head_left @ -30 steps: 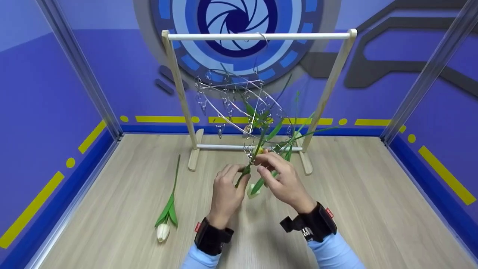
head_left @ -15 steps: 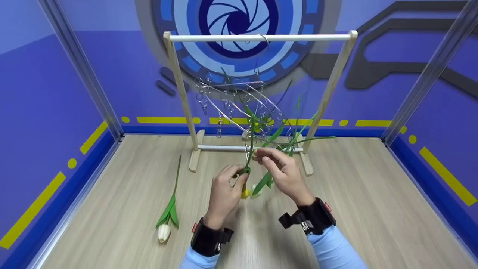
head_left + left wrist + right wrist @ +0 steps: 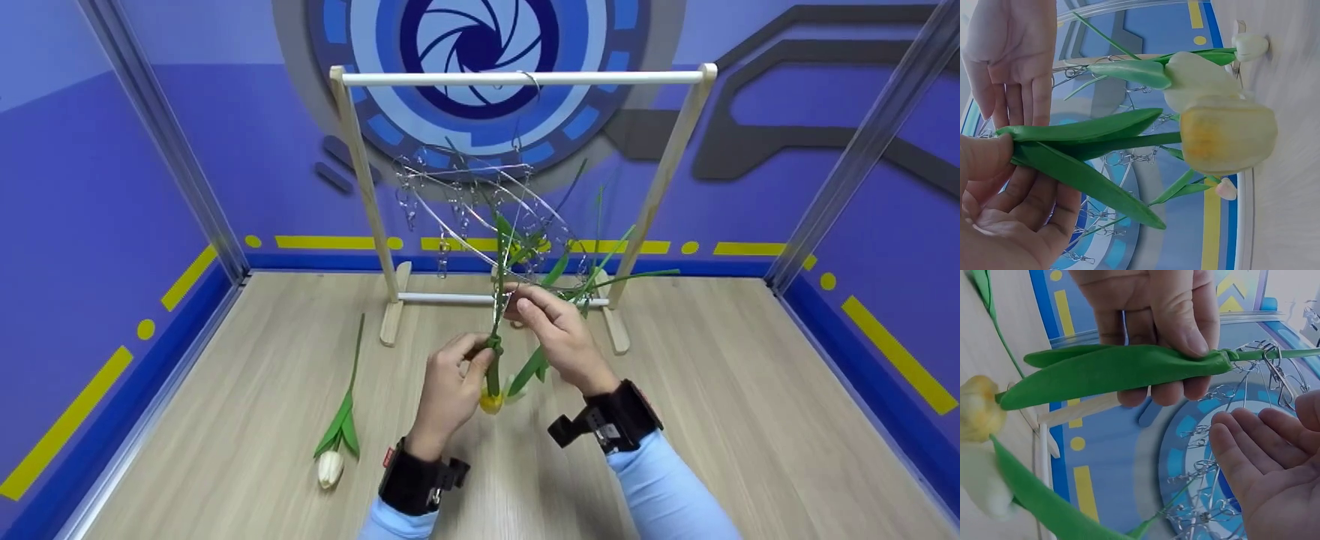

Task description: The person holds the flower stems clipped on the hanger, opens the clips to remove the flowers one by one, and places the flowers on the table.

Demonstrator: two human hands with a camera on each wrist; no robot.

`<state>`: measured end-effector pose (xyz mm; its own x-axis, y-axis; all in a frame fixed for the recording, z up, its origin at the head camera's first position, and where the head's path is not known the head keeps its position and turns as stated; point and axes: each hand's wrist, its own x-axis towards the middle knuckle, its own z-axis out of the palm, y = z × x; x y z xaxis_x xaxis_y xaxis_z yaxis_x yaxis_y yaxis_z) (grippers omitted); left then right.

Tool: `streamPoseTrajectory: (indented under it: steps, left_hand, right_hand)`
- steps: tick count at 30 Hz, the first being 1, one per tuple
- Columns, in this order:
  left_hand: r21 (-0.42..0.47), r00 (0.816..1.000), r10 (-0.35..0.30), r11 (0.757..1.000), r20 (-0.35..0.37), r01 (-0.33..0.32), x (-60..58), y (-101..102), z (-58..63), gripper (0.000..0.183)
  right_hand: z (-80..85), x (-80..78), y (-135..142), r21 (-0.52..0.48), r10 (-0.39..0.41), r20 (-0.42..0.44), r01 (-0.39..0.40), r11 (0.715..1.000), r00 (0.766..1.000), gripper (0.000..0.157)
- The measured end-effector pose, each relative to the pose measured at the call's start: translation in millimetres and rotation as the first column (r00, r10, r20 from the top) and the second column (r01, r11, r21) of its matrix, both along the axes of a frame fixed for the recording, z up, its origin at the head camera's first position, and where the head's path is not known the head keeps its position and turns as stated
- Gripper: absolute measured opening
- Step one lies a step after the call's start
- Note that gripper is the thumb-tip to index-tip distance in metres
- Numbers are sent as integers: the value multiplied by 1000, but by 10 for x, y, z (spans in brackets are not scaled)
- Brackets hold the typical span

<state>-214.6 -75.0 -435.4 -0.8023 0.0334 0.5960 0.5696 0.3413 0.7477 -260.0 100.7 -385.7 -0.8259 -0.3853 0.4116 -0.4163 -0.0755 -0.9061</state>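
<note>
A yellow tulip (image 3: 491, 403) hangs bloom down in front of the wire hanger (image 3: 457, 240). My left hand (image 3: 450, 386) pinches its stem where the leaves (image 3: 1089, 126) begin, thumb on one side and fingers behind. Above that grip, a metal clip (image 3: 1279, 377) sits at the tulip's stem. My right hand (image 3: 559, 330) is beside the clip, fingers fairly straight and palm toward the stem; in the right wrist view its fingers (image 3: 1252, 439) hold nothing. Close behind the yellow bloom hangs a white tulip (image 3: 1199, 81).
A white tulip (image 3: 330, 469) lies on the table at left. The hanger hooks over the white bar of a wooden rack (image 3: 682, 157). More green stems (image 3: 637, 275) stick out at its right side, and several bare clips (image 3: 442, 259) dangle at its left. Blue patterned walls enclose the table.
The yellow tulip has swung upright, its bloom now below my left hand. My right hand first drew back slightly from the stem, then moved in toward the clip.
</note>
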Motion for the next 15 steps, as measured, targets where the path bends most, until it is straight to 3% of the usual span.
streamPoseTrajectory:
  steps: [7,15]
  left_hand:
    - [19,996,-76,997,42,75,3,-19,10,13]
    - [25,984,-142,990,106,140,6,-46,28,14]
  right_hand:
    - [4,-75,-30,-63,148,84,-143,988,985,42]
    - [-55,-130,-61,-121,205,74,-195,973,976,39]
